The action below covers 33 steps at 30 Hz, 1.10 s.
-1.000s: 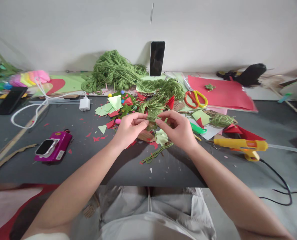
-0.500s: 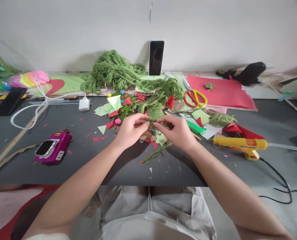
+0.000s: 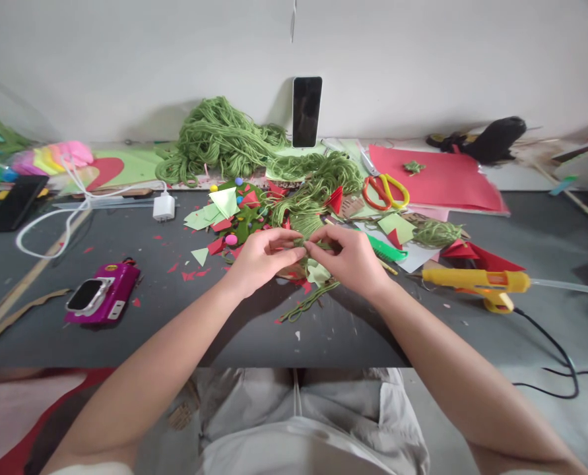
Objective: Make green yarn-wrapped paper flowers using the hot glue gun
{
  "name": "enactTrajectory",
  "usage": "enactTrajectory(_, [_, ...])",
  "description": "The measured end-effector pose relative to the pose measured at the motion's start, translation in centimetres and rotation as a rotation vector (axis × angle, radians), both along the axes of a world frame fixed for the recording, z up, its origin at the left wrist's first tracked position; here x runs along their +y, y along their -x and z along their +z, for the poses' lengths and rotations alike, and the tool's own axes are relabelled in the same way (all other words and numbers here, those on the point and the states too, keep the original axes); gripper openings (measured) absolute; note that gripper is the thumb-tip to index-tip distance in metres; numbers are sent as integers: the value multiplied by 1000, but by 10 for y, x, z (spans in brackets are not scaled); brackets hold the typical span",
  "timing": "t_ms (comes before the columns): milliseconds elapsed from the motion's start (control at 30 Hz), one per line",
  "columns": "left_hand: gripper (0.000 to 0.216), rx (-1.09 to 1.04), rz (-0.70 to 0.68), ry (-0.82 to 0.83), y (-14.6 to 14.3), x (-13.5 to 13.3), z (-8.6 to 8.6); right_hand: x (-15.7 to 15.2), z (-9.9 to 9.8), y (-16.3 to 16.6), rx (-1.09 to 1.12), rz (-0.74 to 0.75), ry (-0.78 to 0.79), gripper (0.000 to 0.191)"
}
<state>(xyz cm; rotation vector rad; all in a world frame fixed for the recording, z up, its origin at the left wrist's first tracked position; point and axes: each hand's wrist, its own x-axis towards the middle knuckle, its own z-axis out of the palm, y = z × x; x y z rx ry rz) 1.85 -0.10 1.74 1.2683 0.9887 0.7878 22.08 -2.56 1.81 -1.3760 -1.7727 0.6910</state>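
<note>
Hands have drawn closer: left hand (image 3: 261,256) and right hand (image 3: 349,257) now pinch green yarn strands (image 3: 307,232) fingertip to fingertip, yellow glue gun (image 3: 479,284) rightward on desk (image 3: 175,316).

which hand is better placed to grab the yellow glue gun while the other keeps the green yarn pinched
Right, probably. The glue gun lies on the table on the right hand's side with bare surface between. The left hand would have to cross over the right. Both hands pinch the green yarn.
</note>
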Motion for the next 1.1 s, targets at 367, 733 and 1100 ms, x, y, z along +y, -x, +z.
enactTrajectory(367, [39,-6,83,-13,-1,5,-5,2,0,1,90,17,-30,13])
enactTrajectory(733, [40,73,-1,-21,2,2,-1,3,-1,-1,42,87,-171,9])
enactTrajectory(1100, [39,71,28,8,0,2,3,3,2,-3,48,129,-125,5])
